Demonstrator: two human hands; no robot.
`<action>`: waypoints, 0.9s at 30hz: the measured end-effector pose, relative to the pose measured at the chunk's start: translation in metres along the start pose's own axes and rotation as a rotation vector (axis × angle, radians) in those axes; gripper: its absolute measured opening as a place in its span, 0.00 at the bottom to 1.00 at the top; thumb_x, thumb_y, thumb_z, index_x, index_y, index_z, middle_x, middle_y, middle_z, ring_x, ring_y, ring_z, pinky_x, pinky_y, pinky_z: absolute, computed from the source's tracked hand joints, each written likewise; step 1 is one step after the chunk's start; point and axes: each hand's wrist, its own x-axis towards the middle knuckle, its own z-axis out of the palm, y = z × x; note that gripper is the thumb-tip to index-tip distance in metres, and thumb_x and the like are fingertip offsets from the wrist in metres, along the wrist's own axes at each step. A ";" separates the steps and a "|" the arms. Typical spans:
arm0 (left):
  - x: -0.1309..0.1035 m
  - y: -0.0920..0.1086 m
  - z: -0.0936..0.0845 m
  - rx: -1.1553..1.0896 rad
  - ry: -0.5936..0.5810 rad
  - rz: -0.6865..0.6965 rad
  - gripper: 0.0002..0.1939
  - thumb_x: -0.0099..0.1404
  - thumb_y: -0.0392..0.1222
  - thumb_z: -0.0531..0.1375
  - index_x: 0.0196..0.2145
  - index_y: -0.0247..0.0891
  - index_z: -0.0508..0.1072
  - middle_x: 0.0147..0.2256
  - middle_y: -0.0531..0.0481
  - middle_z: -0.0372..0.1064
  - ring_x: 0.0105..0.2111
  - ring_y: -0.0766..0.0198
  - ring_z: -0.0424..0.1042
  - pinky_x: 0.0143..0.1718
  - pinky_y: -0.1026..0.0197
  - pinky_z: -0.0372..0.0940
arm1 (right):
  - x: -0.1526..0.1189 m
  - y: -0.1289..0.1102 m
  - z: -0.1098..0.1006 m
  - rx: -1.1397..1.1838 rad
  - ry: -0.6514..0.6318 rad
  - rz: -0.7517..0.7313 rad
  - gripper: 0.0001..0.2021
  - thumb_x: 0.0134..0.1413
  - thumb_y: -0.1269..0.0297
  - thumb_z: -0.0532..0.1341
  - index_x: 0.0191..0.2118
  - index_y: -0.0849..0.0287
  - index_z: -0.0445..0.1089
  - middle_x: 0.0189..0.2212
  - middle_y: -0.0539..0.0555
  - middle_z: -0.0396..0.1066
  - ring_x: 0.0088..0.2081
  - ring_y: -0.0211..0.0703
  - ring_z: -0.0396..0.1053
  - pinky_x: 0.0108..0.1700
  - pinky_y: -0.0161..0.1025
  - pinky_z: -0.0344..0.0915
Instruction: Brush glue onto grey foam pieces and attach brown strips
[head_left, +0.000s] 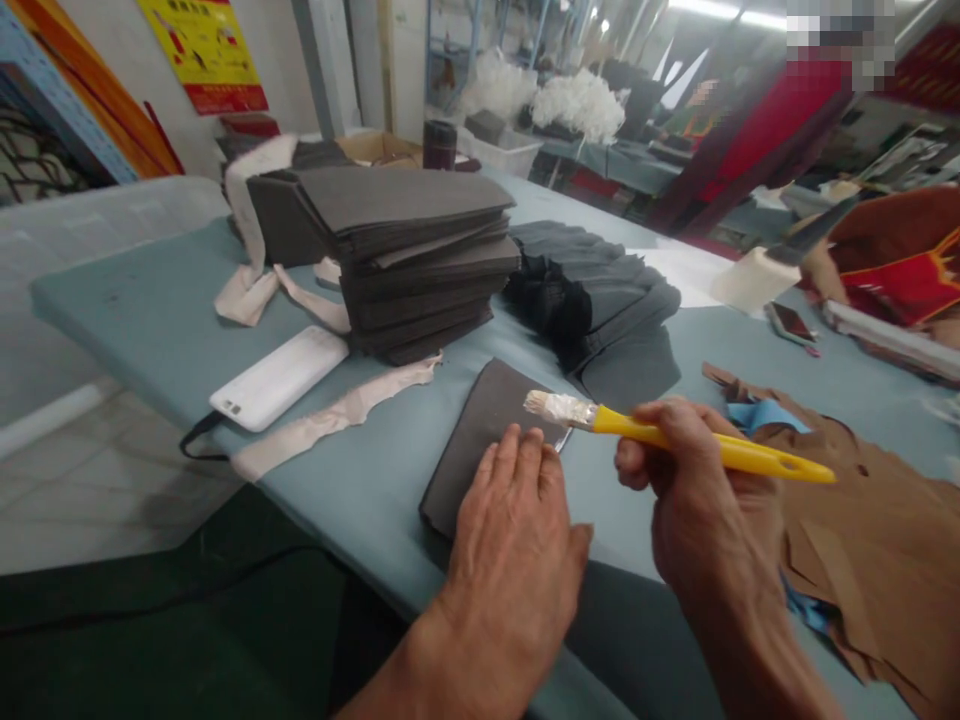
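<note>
A yellow-handled brush (pixel 656 432) is gripped by my right hand (pixel 694 480), its whitish-coated bristles pointing left over the upper edge of a dark grey piece (pixel 480 420). Flat on that piece lies my left hand (pixel 517 520), with its fingers extended and pointing up the picture. Behind my left hand rises a tall stack of dark grey pieces (pixel 420 260). To the right of the stack, a fanned pile of dark grey fabric (pixel 607 300) rests on the blue-green table (pixel 150 300).
A white power bank (pixel 281 378) with a black cable and a pale fabric strip (pixel 337 415) lie left. Brown fabric pieces (pixel 885 530) spread at right. Farther back are a white roll (pixel 754 278), a phone (pixel 790 322) and a person in red (pixel 780 120).
</note>
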 end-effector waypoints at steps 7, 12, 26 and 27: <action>-0.003 0.002 0.020 0.012 0.152 -0.061 0.31 0.72 0.49 0.61 0.65 0.22 0.71 0.66 0.29 0.68 0.67 0.37 0.68 0.65 0.39 0.69 | 0.023 0.019 0.030 -0.048 -0.062 -0.025 0.22 0.53 0.42 0.71 0.32 0.59 0.76 0.18 0.47 0.68 0.19 0.34 0.61 0.22 0.33 0.57; -0.006 -0.001 0.025 0.026 0.183 -0.059 0.31 0.72 0.47 0.60 0.64 0.21 0.71 0.66 0.29 0.67 0.67 0.39 0.68 0.65 0.41 0.70 | 0.042 0.035 0.042 -0.080 -0.061 -0.048 0.22 0.55 0.43 0.70 0.31 0.60 0.76 0.18 0.46 0.68 0.21 0.35 0.62 0.25 0.34 0.57; -0.010 -0.008 0.030 0.145 0.293 0.035 0.27 0.73 0.42 0.52 0.62 0.19 0.72 0.64 0.28 0.70 0.64 0.40 0.72 0.59 0.42 0.76 | 0.061 0.045 0.055 -0.046 -0.079 -0.032 0.17 0.57 0.49 0.69 0.32 0.59 0.74 0.19 0.47 0.71 0.20 0.34 0.60 0.25 0.34 0.53; -0.010 -0.008 0.029 0.151 0.290 0.033 0.27 0.73 0.42 0.52 0.62 0.20 0.72 0.64 0.29 0.70 0.64 0.41 0.72 0.59 0.42 0.76 | 0.062 0.046 0.056 -0.047 -0.082 -0.034 0.16 0.58 0.49 0.68 0.32 0.59 0.74 0.19 0.47 0.71 0.20 0.34 0.60 0.25 0.34 0.54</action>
